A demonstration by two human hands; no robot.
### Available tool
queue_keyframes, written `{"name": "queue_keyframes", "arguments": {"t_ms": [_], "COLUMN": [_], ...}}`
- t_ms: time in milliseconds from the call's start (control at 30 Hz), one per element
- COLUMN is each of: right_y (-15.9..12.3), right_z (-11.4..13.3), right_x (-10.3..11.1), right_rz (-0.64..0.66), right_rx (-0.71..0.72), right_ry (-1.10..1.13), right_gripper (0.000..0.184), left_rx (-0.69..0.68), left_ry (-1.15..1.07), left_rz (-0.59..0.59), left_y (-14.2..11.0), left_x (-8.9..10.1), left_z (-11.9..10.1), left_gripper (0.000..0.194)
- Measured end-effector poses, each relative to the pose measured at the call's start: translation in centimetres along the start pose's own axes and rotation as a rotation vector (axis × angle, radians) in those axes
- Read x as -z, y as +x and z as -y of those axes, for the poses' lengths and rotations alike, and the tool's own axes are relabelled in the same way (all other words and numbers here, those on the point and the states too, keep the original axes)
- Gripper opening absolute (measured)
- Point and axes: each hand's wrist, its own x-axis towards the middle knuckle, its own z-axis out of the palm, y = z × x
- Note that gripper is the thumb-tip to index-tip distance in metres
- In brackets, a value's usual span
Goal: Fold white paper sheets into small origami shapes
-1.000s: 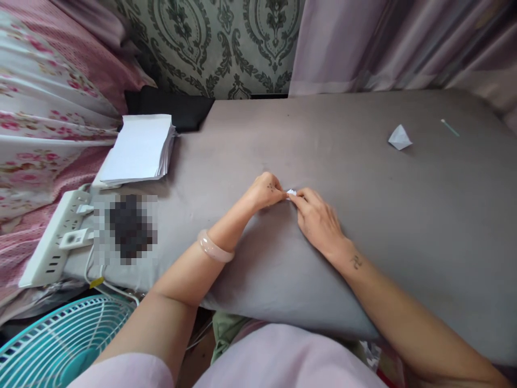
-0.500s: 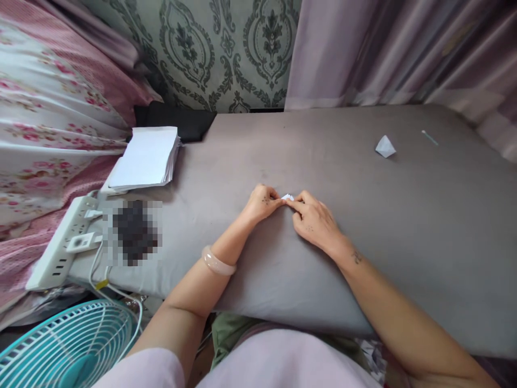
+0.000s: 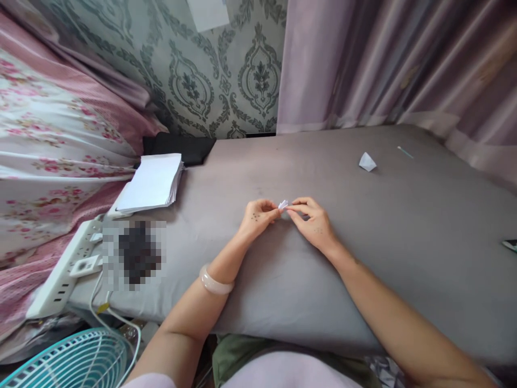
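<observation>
A: Widest item first. What do we log?

B: We have a grey-covered surface (image 3: pixel 404 253) across the view, with a stack of white paper (image 3: pixel 151 180) on its left part.

A: Then the hands, and the step?

B: We judge it to be fine folding or shaping. Our left hand (image 3: pixel 257 217) pinches thumb against forefinger with no visible gap, gripping the work. Our right hand (image 3: pixel 317 223) has thumb and forefinger tips together at the work's right side, a gap behind them.

A: What would the next move call for?

B: In our judgement, a steady left pinch while the right eases or creases the layers; too hard a pull could tear it.

A: Smaller still?

B: A folded white paper shape (image 3: pixel 367 162) sits well apart, to the right. Smallest is our small white paper piece (image 3: pixel 283 205), between both sets of fingertips: narrow layers, tips upward, lower part hidden. We cannot count the folds.
</observation>
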Motion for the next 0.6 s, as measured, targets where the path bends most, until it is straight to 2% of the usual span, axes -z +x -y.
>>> {"name": "queue_keyframes", "arguments": {"t_ms": [100,167,233,300,333,433,600], "right_y": [0.5,0.7,0.7,0.6,0.6,0.5,0.3], "right_z": [0.7,1.3,1.9,2.4,2.6,3.1,2.8], "right_x": [1.1,1.9,2.6,3.0,3.1,3.0,2.5], "right_rz": [-0.055,0.047,0.202,0.279,0.276,0.212,0.133], "right_rx": [-0.204,-0.382,-0.477,-0.488,-0.481,-0.459,-0.384], "right_ry": [0.228,0.374,0.475,0.512,0.512,0.476,0.47], "right_gripper": [0.034,0.045,0.046,0.042,0.04,0.036,0.033], "left_rx": [-0.006,-0.026,-0.051,-0.072,-0.079,-0.093,-0.149], "left_ry": [-0.176,-0.237,-0.269,-0.281,-0.283,-0.306,-0.327], "left_rz": [-0.008,0.037,0.096,0.142,0.161,0.198,0.192], "left_y": [-0.2,-0.4,-0.6,-0.7,-0.8,-0.8,-0.9], "left_x": [0.0,0.1,0.1,0.1,0.0,-0.2,-0.5], "left_z": [-0.9,-1.2,-1.4,-1.3,-1.3,-1.2,-1.3], "left_gripper": [0.032,0.031,0.031,0.029,0.029,0.028,0.033]}}
